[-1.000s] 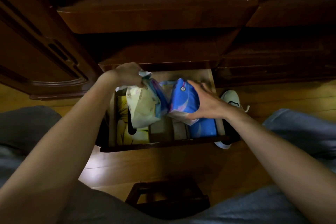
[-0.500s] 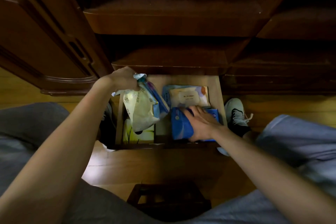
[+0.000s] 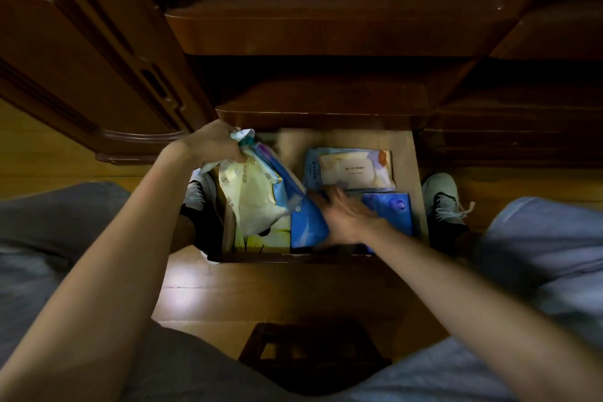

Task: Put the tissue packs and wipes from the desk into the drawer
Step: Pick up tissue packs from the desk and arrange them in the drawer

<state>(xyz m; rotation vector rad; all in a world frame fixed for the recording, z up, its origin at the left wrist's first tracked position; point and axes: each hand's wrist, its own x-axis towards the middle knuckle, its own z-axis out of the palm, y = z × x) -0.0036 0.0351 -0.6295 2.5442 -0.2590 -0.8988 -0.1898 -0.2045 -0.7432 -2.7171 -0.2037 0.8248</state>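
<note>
The open wooden drawer sits low under the desk. My left hand grips the top ends of a pale yellow tissue pack and a blue-edged pack, which hang over the drawer's left side. My right hand lies flat with fingers spread over blue tissue packs in the drawer. Another blue pack lies at the right. A wipes pack with a cream label rests at the back. A yellow pack lies under the hanging ones.
Dark wooden desk fronts overhang the drawer. A cabinet door stands at the left. My shoes flank the drawer on the wooden floor. A dark stool stands between my knees.
My right hand has laid the blue pack down in the drawer, let go of it and now lies flat on it. My left hand stays over the drawer's left side with its packs.
</note>
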